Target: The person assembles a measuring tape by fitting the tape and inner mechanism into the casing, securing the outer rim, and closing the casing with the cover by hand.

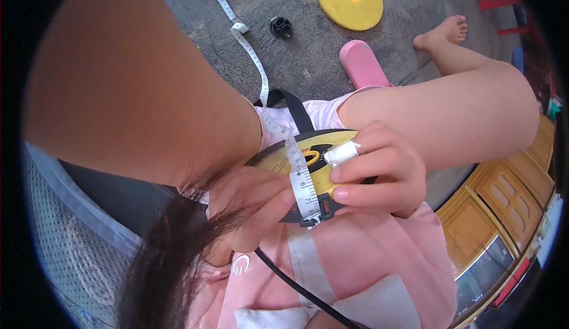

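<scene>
A round yellow-and-black tape measure reel rests in my lap, held between both hands. My left hand, partly behind strands of hair, has its fingers pressed against the reel's left side, beside the white measuring tape. My right hand grips the reel's right side with bent fingers; one finger carries a white wrapping. Across the reel's face, the tape passes the yellow centre piece and meets a small black fitting at the near rim. Its far length twists away over the floor.
On the grey floor lie a yellow disc with a centre hole, a small black part and a pink slipper. A black strap runs beyond the reel. Wooden cabinets stand at the right.
</scene>
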Motion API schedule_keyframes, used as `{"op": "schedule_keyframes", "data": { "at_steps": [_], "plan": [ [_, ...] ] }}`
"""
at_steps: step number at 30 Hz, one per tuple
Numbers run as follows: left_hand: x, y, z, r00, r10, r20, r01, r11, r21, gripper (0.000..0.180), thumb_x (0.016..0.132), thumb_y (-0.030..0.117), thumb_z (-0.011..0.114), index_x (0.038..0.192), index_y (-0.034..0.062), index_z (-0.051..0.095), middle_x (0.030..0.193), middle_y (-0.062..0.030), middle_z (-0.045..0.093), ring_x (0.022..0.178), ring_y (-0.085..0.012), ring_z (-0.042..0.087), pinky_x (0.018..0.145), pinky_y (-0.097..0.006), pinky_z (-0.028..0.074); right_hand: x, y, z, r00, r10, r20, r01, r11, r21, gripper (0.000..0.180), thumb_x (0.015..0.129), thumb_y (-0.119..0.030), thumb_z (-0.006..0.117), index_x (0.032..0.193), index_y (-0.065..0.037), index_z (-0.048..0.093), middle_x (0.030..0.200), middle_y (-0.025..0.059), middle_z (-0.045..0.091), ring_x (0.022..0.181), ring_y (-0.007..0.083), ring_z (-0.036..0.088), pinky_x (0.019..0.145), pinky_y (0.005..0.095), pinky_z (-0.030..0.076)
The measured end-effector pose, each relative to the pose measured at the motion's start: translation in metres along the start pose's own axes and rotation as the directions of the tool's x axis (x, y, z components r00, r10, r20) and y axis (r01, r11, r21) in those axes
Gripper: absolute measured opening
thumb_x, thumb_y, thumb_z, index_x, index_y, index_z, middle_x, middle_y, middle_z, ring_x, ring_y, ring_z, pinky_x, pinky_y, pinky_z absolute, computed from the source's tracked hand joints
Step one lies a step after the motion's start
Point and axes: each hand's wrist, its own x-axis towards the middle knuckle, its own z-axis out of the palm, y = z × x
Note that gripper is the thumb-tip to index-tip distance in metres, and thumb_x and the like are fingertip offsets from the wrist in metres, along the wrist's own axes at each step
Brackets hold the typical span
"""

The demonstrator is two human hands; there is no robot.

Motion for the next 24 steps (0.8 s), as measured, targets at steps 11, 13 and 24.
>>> {"op": "schedule_keyframes", "data": {
  "at_steps": [11,13,24],
  "plan": [
    [-0.011,0.007,-0.002,0.960,-0.279,-0.018,0.273,0.948,-0.161,0.023,0.073,0.015,0.056,0.089,-0.0018,0.055,0.092,-0.0140,0.054,0.084,-0.0268,0.052,0.076,-0.034,0.039,-0.006,0.006,0.003,0.993,-0.064,-0.096,0.059,0.997,-0.059,0.019,0.058,-0.011,0.062,0.077,-0.007,0.058,0.083,0.0107,0.056,0.063,0.0203,0.052,0.046,0.0262,0.040],
    [-0.026,-0.002,0.014,0.970,-0.112,-0.215,0.131,0.988,0.080,0.028,0.075,0.010,0.050,0.101,0.0071,0.039,0.081,-0.0209,0.055,0.069,-0.0288,0.056,0.059,-0.035,0.046,-0.006,0.011,-0.001,0.992,-0.103,-0.067,0.102,0.994,-0.023,0.021,0.057,-0.010,0.063,0.077,-0.006,0.058,0.084,0.0130,0.056,0.063,0.0206,0.052,0.047,0.0262,0.041],
    [-0.002,0.007,0.014,0.929,-0.060,-0.366,0.019,0.993,-0.115,0.029,0.077,0.009,0.050,0.102,0.0059,0.037,0.084,-0.0281,0.053,0.070,-0.0307,0.058,0.057,-0.033,0.048,-0.001,0.020,-0.011,0.919,-0.357,-0.168,0.349,0.934,-0.076,0.024,0.057,-0.001,0.061,0.080,0.003,0.055,0.091,0.0283,0.049,0.069,0.0237,0.052,0.056,0.0262,0.043]
  ]
}}
